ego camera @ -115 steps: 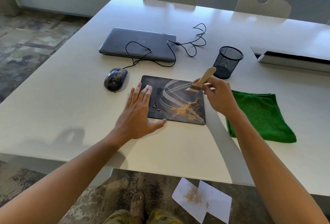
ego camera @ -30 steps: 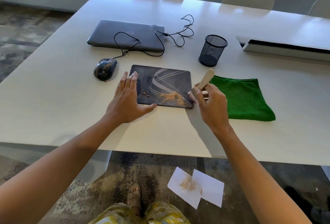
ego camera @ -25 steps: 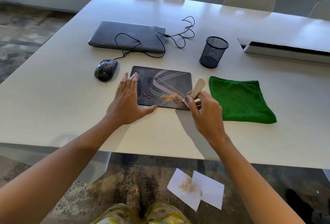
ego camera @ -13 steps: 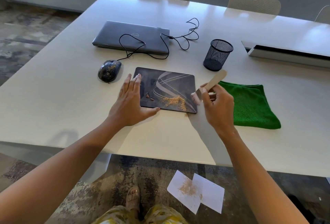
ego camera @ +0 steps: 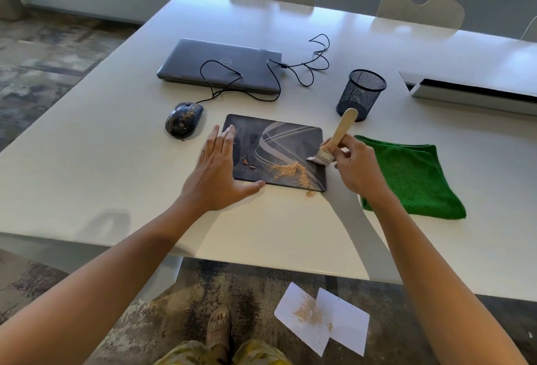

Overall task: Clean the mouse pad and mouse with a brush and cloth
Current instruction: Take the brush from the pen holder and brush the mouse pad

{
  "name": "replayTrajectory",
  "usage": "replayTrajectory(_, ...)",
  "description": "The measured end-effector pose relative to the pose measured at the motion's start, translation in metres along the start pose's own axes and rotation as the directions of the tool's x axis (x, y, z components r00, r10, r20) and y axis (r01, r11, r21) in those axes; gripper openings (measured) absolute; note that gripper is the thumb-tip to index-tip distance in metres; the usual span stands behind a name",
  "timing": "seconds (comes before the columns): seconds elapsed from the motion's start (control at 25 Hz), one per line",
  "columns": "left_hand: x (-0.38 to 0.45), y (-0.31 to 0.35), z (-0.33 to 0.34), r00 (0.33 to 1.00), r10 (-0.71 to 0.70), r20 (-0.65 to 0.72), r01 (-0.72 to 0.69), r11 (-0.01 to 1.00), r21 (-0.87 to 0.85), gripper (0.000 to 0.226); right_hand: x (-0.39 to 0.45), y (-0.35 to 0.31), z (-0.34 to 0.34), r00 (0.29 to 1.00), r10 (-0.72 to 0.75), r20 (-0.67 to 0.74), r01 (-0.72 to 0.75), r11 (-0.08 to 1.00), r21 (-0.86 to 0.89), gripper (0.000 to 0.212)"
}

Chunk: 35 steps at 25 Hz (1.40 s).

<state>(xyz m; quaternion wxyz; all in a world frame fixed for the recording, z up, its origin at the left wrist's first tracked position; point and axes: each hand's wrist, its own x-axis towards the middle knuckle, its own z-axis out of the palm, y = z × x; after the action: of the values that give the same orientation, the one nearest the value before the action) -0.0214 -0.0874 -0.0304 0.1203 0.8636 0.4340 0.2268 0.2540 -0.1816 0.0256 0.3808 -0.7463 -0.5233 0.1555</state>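
Brushing the mouse pad: right hand worked the brush, left hand pinned the pad.

The right hand was closed around the wooden handle of the brush, handle tilted up and away, bristles touching the mouse pad at its right edge, just beyond the tan crumbs; that angle probably served to drag the debris toward the near right corner, where a few grains already lay off the pad on the table. The left hand lay flat and open, gripping nothing, fingers across the pad's left edge and thumb along its near edge, apparently to stop it sliding. The mouse, crumbs on its back, sat just left of the pad, untouched. The green cloth lay folded right of the brushing hand, unused. Papers with crumbs lay on the floor below.
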Motion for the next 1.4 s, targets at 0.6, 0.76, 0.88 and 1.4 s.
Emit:
replayTrajectory(0.6,0.001,0.000,0.001,1.000,0.006,0.014,-0.006,1.000,-0.001,0.131,-0.005,-0.012,-0.015,1.000,0.002,-0.007,-0.001,0.997,0.079,0.020)
replayTrajectory(0.76,0.000,0.000,-0.001,1.000,0.000,0.022,0.000,1.000,-0.007,0.131,-0.012,-0.016,-0.006,1.000,0.005,0.003,-0.005,0.998,0.061,0.017)
replayTrajectory(0.88,0.000,0.001,-0.001,1.000,0.000,0.029,0.000,1.000,-0.008,0.131,-0.029,-0.007,-0.012,0.991,0.028,0.133,-0.028,1.000,-0.001,0.020)
replayTrajectory(1.4,-0.001,0.002,-0.001,1.000,-0.004,0.021,0.005,0.999,-0.050,0.131,-0.045,-0.002,-0.014,0.995,0.096,0.042,-0.099,0.991,0.093,0.022)
